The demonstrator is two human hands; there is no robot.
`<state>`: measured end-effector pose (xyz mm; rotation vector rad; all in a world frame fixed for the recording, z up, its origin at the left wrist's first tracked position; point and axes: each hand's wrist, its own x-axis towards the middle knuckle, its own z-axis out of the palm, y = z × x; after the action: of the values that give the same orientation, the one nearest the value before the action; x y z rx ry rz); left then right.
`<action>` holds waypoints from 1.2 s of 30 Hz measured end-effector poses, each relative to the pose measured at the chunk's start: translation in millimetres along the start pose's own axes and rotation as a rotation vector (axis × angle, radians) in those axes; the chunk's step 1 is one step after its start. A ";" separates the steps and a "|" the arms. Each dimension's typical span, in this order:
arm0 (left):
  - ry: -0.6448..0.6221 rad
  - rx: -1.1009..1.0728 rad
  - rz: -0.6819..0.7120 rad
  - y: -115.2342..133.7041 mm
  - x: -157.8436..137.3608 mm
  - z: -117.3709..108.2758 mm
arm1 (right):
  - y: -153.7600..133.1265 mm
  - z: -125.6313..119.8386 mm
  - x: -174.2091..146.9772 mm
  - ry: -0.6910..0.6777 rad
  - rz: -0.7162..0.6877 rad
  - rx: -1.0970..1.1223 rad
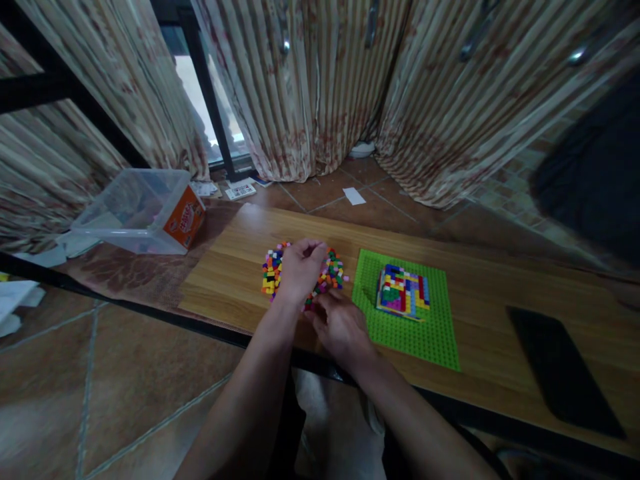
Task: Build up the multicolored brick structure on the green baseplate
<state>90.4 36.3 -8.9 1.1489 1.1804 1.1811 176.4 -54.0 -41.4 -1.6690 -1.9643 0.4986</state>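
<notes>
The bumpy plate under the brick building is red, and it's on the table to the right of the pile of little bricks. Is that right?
Not quite: the bumpy plate is green, not red, as the head view shows. It is under the brick building, on the table, to the right of the pile of little bricks.

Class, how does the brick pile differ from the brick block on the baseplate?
The brick pile lies loose, while the brick block is joined into a boxy shape. The brick pile rests on the wooden tabletop; the brick block stands on the green baseplate. The left hand partly hides the brick pile, not the brick block. Both are multicoloured.
</notes>
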 end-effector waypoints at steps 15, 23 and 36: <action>-0.101 0.105 0.050 -13.4 3.9 3.0 | 6.3 -35.3 -10.7 0.019 -0.032 0.258; -0.341 0.215 0.055 -18.6 -9.1 24.2 | 57.5 -91.3 -30.5 0.281 0.143 0.349; -0.510 0.398 0.098 -19.0 -20.4 42.8 | 96.5 -94.4 -35.0 0.305 0.127 0.240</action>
<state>133.6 14.1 -24.8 1.7035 0.9867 0.6669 313.3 -75.8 -26.6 -1.6157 -1.5251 0.4736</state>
